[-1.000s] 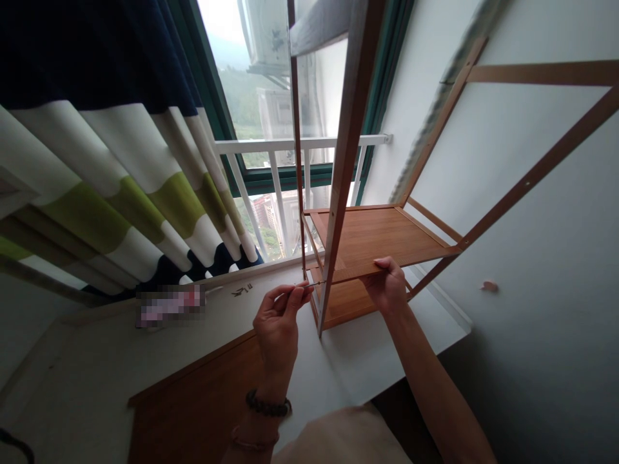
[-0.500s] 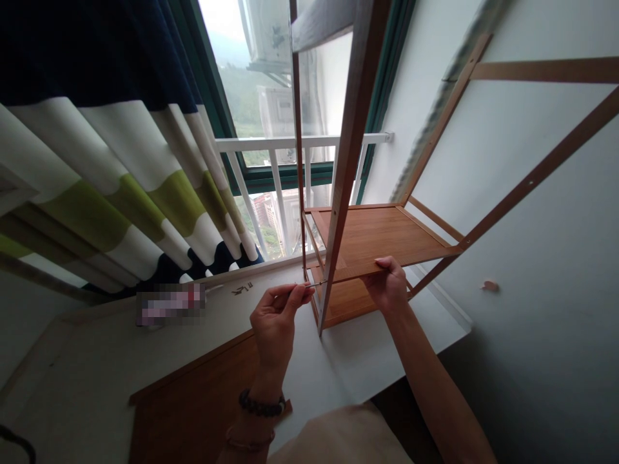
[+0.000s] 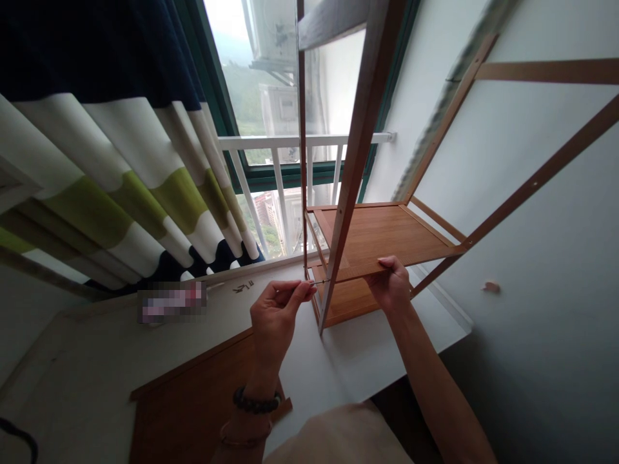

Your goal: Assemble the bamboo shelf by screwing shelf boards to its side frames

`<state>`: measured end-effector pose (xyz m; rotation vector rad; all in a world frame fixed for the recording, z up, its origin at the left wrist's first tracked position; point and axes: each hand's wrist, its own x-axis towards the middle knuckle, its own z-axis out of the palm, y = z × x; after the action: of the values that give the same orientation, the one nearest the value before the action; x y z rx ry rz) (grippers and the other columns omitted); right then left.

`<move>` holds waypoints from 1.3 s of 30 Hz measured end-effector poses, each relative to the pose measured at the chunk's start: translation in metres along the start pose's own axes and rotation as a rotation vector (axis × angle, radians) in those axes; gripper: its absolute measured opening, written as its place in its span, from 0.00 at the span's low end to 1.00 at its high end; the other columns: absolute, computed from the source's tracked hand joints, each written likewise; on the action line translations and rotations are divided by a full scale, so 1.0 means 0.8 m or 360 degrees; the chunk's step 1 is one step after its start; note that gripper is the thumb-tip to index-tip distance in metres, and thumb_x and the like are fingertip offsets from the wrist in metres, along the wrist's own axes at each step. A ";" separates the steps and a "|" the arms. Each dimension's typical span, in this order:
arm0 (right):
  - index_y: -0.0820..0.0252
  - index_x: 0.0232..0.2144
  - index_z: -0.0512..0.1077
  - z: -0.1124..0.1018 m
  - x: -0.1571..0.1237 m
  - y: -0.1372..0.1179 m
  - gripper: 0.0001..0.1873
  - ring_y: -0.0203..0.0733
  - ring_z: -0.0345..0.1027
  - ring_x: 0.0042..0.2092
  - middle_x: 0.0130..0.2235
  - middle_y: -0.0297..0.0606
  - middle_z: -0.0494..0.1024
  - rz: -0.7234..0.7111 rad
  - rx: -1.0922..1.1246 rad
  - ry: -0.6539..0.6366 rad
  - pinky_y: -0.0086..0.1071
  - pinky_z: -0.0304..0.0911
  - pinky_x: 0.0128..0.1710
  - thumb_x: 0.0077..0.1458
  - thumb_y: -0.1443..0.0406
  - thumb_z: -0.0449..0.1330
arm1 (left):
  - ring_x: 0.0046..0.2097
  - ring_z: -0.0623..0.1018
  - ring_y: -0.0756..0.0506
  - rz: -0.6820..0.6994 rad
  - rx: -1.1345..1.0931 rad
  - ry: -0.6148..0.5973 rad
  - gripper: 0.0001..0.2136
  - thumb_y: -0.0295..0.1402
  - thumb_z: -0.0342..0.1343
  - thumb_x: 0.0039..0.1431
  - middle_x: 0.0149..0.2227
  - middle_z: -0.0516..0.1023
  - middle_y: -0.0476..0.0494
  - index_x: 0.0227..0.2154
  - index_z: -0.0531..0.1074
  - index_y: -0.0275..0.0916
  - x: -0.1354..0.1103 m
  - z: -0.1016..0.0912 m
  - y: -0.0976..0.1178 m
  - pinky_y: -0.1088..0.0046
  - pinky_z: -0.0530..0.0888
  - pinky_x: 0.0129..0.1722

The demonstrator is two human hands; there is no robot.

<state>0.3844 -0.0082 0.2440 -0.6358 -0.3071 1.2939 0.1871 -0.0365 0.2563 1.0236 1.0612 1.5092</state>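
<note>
Between the pinched thumb and fingers of my left hand (image 3: 278,309) is a thin metal rod (image 3: 318,282), like a hex key. Its tip points right and meets the upright post (image 3: 341,235) of a brown wooden shelf rack, at the level of the middle shelf. A small dark piece, maybe a bolt head, shows at that contact. My right hand (image 3: 391,287) grips the front edge of the middle shelf board (image 3: 394,235), thumb on top and fingers underneath. Below it is a lower shelf (image 3: 351,306), partly hidden by the post and my right hand.
Several small metal pieces (image 3: 243,287) lie on the white surface (image 3: 358,361), near a blurred pink package (image 3: 171,301). A loose brown board (image 3: 193,399) lies at lower left. Striped curtains (image 3: 159,187) hang left, a white railing (image 3: 275,142) crosses the window, and a wall stands right.
The view has shifted slightly, so the rack appears a little further right. My left hand has turned slightly at the wrist. Both hands keep their grips.
</note>
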 end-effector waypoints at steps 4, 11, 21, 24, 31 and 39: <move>0.61 0.16 0.64 -0.002 0.001 0.000 0.04 0.35 0.68 0.28 0.19 0.29 0.70 -0.0006 0.0006 -0.0028 0.30 0.68 0.29 0.38 0.73 0.54 | 0.31 0.79 0.46 0.0022 -0.0190 -0.0041 0.09 0.30 0.65 0.40 0.29 0.79 0.44 0.24 0.71 0.34 0.004 -0.002 -0.009 0.66 0.76 0.35; 0.61 0.15 0.63 -0.002 0.001 0.001 0.05 0.36 0.69 0.29 0.19 0.29 0.70 -0.0022 -0.0007 -0.0041 0.30 0.69 0.30 0.38 0.72 0.54 | 0.30 0.71 0.54 -0.0373 -0.1002 -0.0364 0.09 0.35 0.66 0.38 0.31 0.73 0.49 0.23 0.74 0.37 0.016 -0.006 -0.041 0.78 0.71 0.27; 0.61 0.16 0.64 -0.001 0.003 -0.001 0.05 0.36 0.69 0.29 0.18 0.29 0.70 -0.0023 -0.0011 -0.0061 0.30 0.69 0.29 0.37 0.72 0.53 | 0.22 0.61 0.57 -0.0763 -0.0882 -0.0583 0.12 0.30 0.60 0.47 0.18 0.57 0.55 0.35 0.73 0.31 0.016 -0.014 -0.017 0.83 0.60 0.18; 0.61 0.15 0.63 0.001 0.002 -0.003 0.06 0.35 0.68 0.28 0.18 0.29 0.69 -0.0003 -0.0005 -0.0052 0.28 0.68 0.28 0.37 0.73 0.53 | 0.26 0.67 0.54 -0.0643 -0.0701 -0.0545 0.17 0.32 0.59 0.49 0.21 0.64 0.52 0.43 0.69 0.33 0.014 -0.012 -0.012 0.81 0.64 0.21; 0.61 0.14 0.62 0.001 0.002 -0.003 0.06 0.34 0.68 0.27 0.18 0.29 0.69 0.0004 -0.0006 -0.0035 0.27 0.67 0.27 0.37 0.72 0.53 | 0.21 0.68 0.52 -0.0937 -0.0185 -0.0768 0.17 0.46 0.54 0.49 0.18 0.65 0.49 0.21 0.63 0.35 0.019 -0.023 -0.014 0.81 0.60 0.14; 0.60 0.17 0.63 0.002 0.003 -0.003 0.04 0.36 0.68 0.27 0.17 0.28 0.68 -0.0037 -0.0064 -0.0064 0.30 0.69 0.29 0.38 0.72 0.54 | 0.21 0.66 0.53 -0.0282 0.0184 -0.0601 0.07 0.35 0.59 0.46 0.20 0.65 0.53 0.28 0.70 0.39 0.019 -0.023 0.012 0.81 0.64 0.16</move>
<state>0.3859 -0.0058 0.2466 -0.6391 -0.3734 1.2819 0.1646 -0.0249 0.2623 1.2053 0.9472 1.0691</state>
